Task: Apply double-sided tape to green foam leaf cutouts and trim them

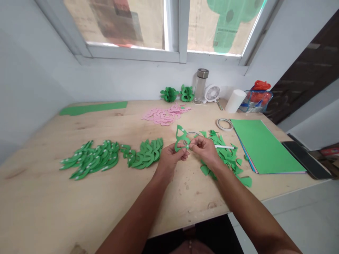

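A green paper cut-out [181, 131] with curved, looped openings is held up over the middle of the table. My left hand [172, 157] pinches its lower left part between thumb and fingers. At its lower right edge, beside a small white patch like tape, the fingertips of my right hand [205, 148] are closed in a pinch. Whether they also grip a strip of tape is too small to tell. Left of my hands lies a stack of green cut-outs [145, 153]. Farther left is a larger pile of green cut-outs [96, 158] bearing white patches.
Green scraps [227, 158] and a white pen [225, 146] lie by my right forearm. Beyond are pink cut-outs [164, 115], a tape roll [224, 124], a green paper stack [267, 146] and a phone [307, 160]. A glass bottle [200, 86] and small fan [212, 93] stand by the wall.
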